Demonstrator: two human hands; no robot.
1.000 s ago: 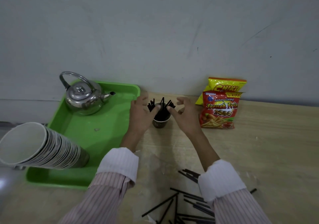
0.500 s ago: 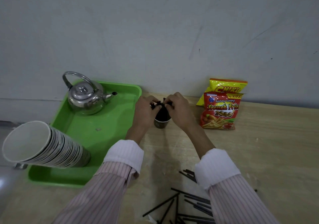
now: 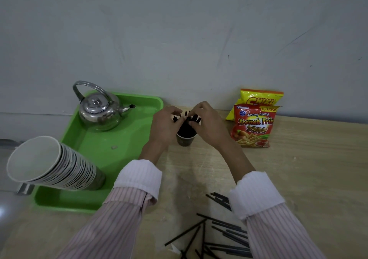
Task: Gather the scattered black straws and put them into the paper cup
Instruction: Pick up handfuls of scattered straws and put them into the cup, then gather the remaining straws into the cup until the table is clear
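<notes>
curling round the black straws [image 3: 186, 126] standing in the paper cup [image 3: 186, 140], left hand [image 3: 164, 126] and right hand [image 3: 209, 124] are both gripping them; loose straws [image 3: 221, 236] are lying well short of the cup.

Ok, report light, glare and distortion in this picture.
Head view: dim, flat light, soft shadow on the table; head view: bright glints on the kettle; head view: wide-angle bend leans the cup stack outward at the left edge; head view: straws in the cup merge darkly.
</notes>
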